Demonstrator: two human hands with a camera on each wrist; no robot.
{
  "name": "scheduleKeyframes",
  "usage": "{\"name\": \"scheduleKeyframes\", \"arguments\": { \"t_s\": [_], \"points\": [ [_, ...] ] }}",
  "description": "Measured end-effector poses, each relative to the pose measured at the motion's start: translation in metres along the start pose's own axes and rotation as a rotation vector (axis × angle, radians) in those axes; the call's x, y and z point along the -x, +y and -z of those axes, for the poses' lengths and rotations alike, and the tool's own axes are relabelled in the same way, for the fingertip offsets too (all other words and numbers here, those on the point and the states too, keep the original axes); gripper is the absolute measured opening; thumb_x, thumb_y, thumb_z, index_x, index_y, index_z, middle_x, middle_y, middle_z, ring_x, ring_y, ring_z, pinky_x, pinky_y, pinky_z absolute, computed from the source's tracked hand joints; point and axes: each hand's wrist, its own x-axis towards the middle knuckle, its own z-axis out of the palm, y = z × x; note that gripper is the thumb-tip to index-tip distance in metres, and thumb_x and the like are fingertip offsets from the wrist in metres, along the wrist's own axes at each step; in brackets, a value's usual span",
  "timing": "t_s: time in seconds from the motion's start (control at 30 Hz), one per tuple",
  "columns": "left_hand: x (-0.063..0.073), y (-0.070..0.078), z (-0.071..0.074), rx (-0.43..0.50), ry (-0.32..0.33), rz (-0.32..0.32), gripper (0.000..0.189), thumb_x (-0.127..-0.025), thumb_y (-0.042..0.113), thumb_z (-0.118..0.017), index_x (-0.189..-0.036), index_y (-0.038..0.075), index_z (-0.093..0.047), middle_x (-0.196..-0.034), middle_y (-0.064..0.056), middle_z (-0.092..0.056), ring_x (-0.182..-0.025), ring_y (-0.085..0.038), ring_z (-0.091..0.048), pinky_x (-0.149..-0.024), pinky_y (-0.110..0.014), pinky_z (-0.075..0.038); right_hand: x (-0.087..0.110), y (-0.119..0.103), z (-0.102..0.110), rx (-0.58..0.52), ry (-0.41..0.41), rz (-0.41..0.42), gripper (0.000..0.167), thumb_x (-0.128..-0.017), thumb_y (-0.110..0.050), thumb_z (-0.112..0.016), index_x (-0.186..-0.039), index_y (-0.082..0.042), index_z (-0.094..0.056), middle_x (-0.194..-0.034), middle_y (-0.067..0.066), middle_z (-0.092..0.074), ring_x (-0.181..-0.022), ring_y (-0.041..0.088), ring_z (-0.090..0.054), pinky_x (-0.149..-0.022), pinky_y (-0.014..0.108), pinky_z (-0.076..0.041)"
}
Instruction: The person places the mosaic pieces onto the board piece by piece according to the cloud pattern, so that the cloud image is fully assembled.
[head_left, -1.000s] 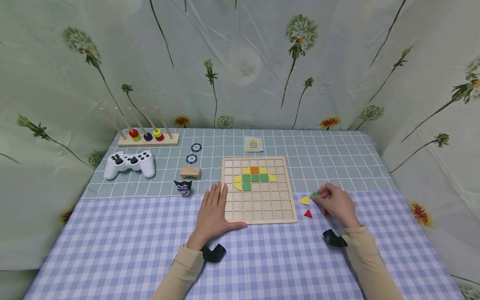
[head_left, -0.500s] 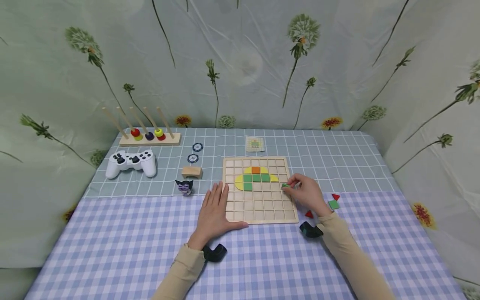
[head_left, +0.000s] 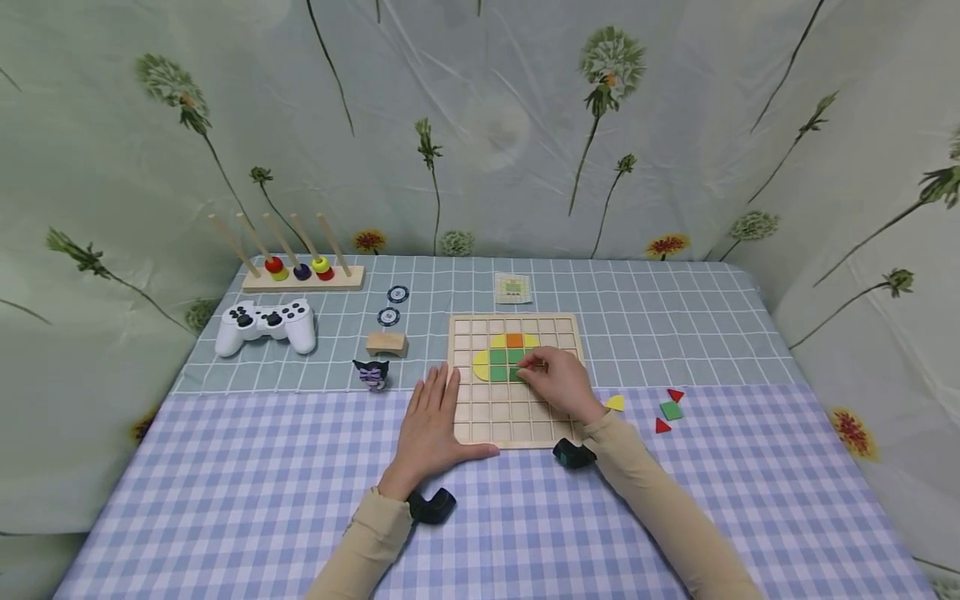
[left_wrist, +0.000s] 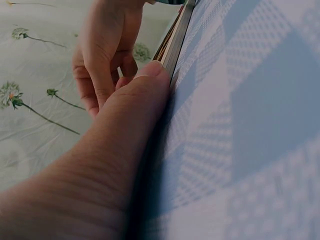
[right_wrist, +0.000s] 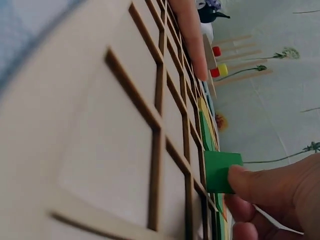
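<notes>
A gridded wooden board [head_left: 495, 411] lies in front of me, with green square tiles [head_left: 498, 357], an orange square tile [head_left: 514, 340] and yellow rounded tiles [head_left: 481, 365] set in its cells. My left hand [head_left: 429, 421] rests flat at the board's left side, its fingers straight along the edge and the thumb at the front left corner. Above the board, my right hand [head_left: 558, 383] pinches a green square tile [right_wrist: 217, 170] between thumb and fingers. In the right wrist view that tile stands on edge beside the green tiles in the grid. The right hand hides some cells.
Right of the board lie a yellow tile [head_left: 615, 403], red triangles [head_left: 675, 395] and a green square [head_left: 671, 411]. A pattern card [head_left: 513, 288] is behind it. Leftward are a wooden block [head_left: 387, 344], figurine [head_left: 372, 374], round chips [head_left: 388, 317], controller [head_left: 266, 327] and peg stand [head_left: 303, 281].
My right hand has picked up a green tile from the loose pieces and carried it left over the board to the green tiles. The left hand has stayed in place.
</notes>
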Motion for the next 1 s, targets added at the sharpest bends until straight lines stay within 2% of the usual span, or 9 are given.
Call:
{"name": "scheduleKeyframes", "arguments": {
  "t_s": [0.2, 0.37, 0.5, 0.63, 0.77, 0.9, 1.0],
  "points": [
    [0.000, 0.000, 0.000, -0.013, -0.006, 0.005, 0.128, -0.063, 0.083, -0.058, -0.151, 0.001, -0.015, -0.156, -0.018, -0.012, -0.143, -0.030, -0.004, -0.114, -0.042, -0.003, -0.003, 0.001, -0.003, 0.119, 0.010, 0.024, 0.008, -0.083, -0.015, -0.075, -0.089, -0.011, -0.077, -0.085, 0.000, -0.066, -0.077, 0.019, -0.061, -0.066, 0.036, -0.048],
    [0.000, 0.000, -0.001, -0.009, -0.004, 0.000, 0.128, -0.063, 0.084, -0.058, -0.151, 0.001, -0.014, -0.156, -0.018, -0.012, -0.143, -0.030, -0.004, -0.114, -0.041, -0.002, -0.001, 0.000, -0.003, 0.191, 0.018, 0.017, 0.006, -0.083, -0.016, -0.075, -0.087, -0.014, -0.078, -0.076, -0.003, -0.058, -0.069, 0.016, -0.056, -0.057, 0.033, -0.045],
    [0.000, 0.000, -0.002, -0.016, -0.002, -0.001, 0.129, -0.062, 0.085, -0.056, -0.151, 0.002, -0.015, -0.156, -0.018, -0.012, -0.143, -0.030, -0.004, -0.114, -0.041, -0.002, 0.005, 0.000, 0.002, 0.189, -0.008, 0.023, 0.008, -0.083, -0.017, -0.074, -0.090, -0.014, -0.077, -0.075, -0.005, -0.055, -0.066, 0.012, -0.051, -0.053, 0.030, -0.042],
    [-0.001, 0.000, -0.001, -0.011, 0.000, -0.006, 0.128, -0.062, 0.085, -0.056, -0.151, 0.002, -0.015, -0.156, -0.018, -0.012, -0.143, -0.030, -0.004, -0.114, -0.041, -0.002, 0.018, 0.007, 0.018, 0.165, -0.012, 0.005, 0.013, -0.082, -0.019, -0.074, -0.093, -0.013, -0.076, -0.076, -0.005, -0.056, -0.065, 0.011, -0.050, -0.051, 0.029, -0.041],
    [-0.001, -0.001, -0.001, -0.002, 0.012, -0.013, 0.128, -0.062, 0.084, -0.058, -0.151, 0.001, -0.015, -0.156, -0.018, -0.012, -0.143, -0.030, -0.004, -0.114, -0.041, -0.003, 0.034, 0.022, 0.041, 0.190, 0.039, -0.058, 0.017, -0.083, -0.022, -0.074, -0.094, -0.009, -0.074, -0.078, -0.003, -0.060, -0.061, 0.012, -0.048, -0.047, 0.029, -0.038],
    [0.000, -0.001, -0.001, 0.001, 0.016, -0.014, 0.128, -0.062, 0.084, -0.058, -0.151, 0.002, -0.015, -0.156, -0.017, -0.011, -0.143, -0.030, -0.004, -0.114, -0.041, -0.002, 0.051, 0.040, 0.069, 0.226, 0.113, -0.144, 0.023, -0.082, -0.029, -0.074, -0.093, -0.009, -0.072, -0.080, 0.000, -0.065, -0.055, 0.012, -0.047, -0.043, 0.029, -0.035],
    [0.000, -0.002, -0.001, 0.005, 0.010, -0.007, 0.129, -0.062, 0.084, -0.058, -0.151, 0.002, -0.015, -0.156, -0.017, -0.010, -0.143, -0.029, -0.003, -0.114, -0.041, -0.001, 0.063, 0.051, 0.089, 0.242, 0.117, -0.228, 0.031, -0.081, -0.037, -0.074, -0.093, -0.008, -0.070, -0.082, 0.001, -0.066, -0.049, 0.012, -0.050, -0.043, 0.029, -0.035]
  ]
}}
